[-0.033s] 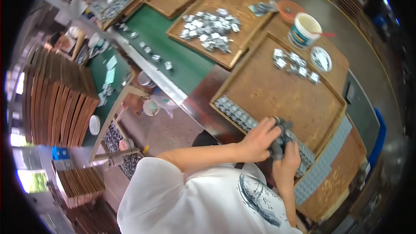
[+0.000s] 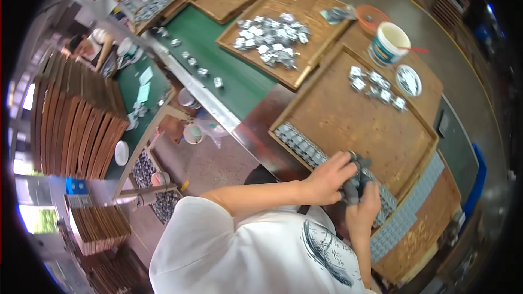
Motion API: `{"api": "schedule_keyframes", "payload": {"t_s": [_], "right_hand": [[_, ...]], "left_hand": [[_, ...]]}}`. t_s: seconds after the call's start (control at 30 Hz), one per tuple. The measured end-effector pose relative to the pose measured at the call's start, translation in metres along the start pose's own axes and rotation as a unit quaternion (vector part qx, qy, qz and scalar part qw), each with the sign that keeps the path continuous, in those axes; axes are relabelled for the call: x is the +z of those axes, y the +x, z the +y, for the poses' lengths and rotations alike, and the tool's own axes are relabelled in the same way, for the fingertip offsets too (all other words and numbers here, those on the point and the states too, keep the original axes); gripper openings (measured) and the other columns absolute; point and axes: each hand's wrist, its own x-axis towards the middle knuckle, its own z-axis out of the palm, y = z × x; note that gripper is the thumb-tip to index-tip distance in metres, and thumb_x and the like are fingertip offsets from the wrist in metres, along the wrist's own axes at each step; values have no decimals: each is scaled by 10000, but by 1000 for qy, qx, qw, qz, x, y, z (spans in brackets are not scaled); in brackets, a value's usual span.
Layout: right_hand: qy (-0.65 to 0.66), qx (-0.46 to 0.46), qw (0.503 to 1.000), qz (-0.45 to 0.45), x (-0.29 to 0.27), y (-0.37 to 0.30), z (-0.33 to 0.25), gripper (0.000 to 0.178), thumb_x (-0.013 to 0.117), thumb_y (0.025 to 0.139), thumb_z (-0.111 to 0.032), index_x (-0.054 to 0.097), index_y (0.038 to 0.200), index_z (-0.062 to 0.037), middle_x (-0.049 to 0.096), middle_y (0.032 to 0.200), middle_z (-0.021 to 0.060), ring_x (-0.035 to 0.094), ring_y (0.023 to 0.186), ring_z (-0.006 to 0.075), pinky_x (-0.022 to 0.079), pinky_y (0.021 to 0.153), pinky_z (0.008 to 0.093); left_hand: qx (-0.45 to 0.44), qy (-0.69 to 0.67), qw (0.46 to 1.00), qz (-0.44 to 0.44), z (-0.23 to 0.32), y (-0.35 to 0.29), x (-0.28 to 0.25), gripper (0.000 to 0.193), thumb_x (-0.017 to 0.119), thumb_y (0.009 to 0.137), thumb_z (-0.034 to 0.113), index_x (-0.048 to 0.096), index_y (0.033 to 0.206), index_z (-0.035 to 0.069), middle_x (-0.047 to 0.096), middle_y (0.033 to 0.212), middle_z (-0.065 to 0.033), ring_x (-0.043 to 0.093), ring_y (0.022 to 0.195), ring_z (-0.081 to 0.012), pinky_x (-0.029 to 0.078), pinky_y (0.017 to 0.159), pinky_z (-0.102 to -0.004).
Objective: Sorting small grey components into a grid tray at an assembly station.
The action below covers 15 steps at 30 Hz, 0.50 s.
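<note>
The green belt (image 2: 245, 76) runs off to the far left, while the wooden tray (image 2: 338, 109) sits close in, presumably for easy reach. Its raised edge likely helps keep the row of grey metal parts (image 2: 298, 142) straight along the near side. Left hand (image 2: 331, 178) and right hand (image 2: 369, 201) meet over that row, fingers curled narrow; whether they grip a part I can't tell, with dark grey material (image 2: 353, 189) around the fingertips. Small shiny pieces (image 2: 358, 83) lie loose at the far side, perhaps to stay apart from the row.
</note>
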Motion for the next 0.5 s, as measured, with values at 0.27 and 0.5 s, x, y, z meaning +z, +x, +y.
{"api": "schedule_keyframes", "payload": {"t_s": [0.27, 0.5], "right_hand": [[332, 122, 926, -130, 2, -13, 37, 388, 711, 848, -335, 638, 970, 26, 628, 863, -3, 541, 795, 94, 446, 697, 273], [137, 80, 972, -176, -12, 8, 29, 337, 744, 765, -298, 636, 857, 8, 635, 736, 164, 598, 651, 228, 464, 603, 370]], "left_hand": [[56, -118, 991, -41, 6, -2, 3, 590, 733, 579, 123, 555, 1125, -11, 517, 928, -160, 540, 888, -384, 477, 724, -453], [102, -37, 988, -113, -6, 13, -12, 351, 741, 606, 149, 552, 885, 54, 497, 896, -138, 539, 877, -371, 474, 721, -448]]}}
